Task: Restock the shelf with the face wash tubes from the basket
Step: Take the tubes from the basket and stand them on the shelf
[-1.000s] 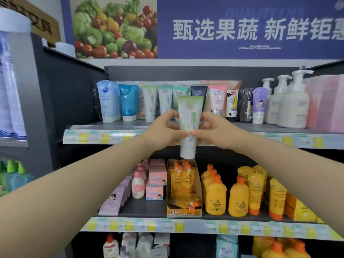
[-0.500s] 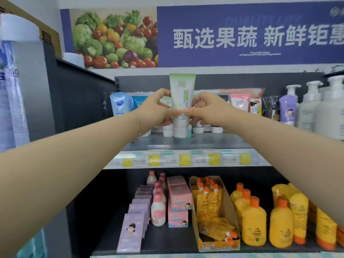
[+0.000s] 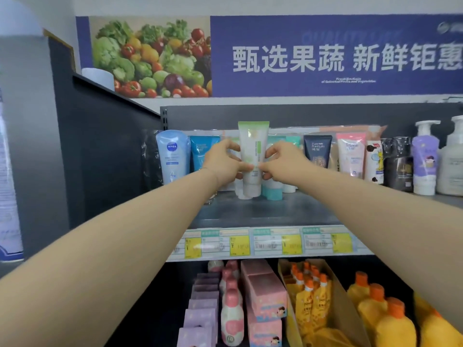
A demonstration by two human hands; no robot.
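While left hand (image 3: 223, 164) and right hand (image 3: 284, 163) pinch the face wash tube (image 3: 253, 142) mid-frame, its cap seems to touch the shelf (image 3: 263, 214); not yet released; basket unseen.

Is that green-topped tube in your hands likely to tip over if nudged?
Probably yes: the tube is tall, cap-down, on a narrow cap. Likely light, since the left hand and right hand only pinch it with fingertips. Tubes behind might prop it.

I see a white wall (image 3: 250, 5) carrying a blue banner (image 3: 325, 33) with pictured vegetables and white Chinese lettering, and below it a dark grey shelving unit (image 3: 105, 151) whose upper shelf (image 3: 263, 214) has a price-tag strip (image 3: 270, 242) along its front edge.
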